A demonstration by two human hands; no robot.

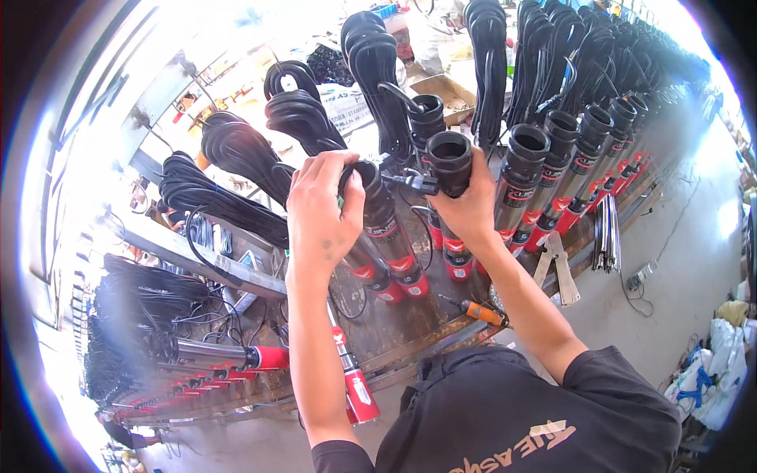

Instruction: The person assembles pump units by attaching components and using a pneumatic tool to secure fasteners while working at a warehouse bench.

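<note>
My right hand (473, 201) is wrapped round the black ribbed outlet of a tubular submersible pump (449, 158), whose steel body and red lower end show below. My left hand (326, 209) curls its fingers and thumb over the black outlet of another pump (380, 209) to the left. Both pumps stand upright, close together on the worktable. Between the hands lies a dark cable connector (420, 184). Part of the left pump's rim is hidden behind my fingers.
More pumps (524, 165) stand in rows to the right. Coiled black cables (374, 71) rise behind. On the worktable's near edge are an orange-handled power screwdriver (482, 313), flat metal guards (558, 268) and metal strips (605, 236). Further pumps (264, 357) lie at left.
</note>
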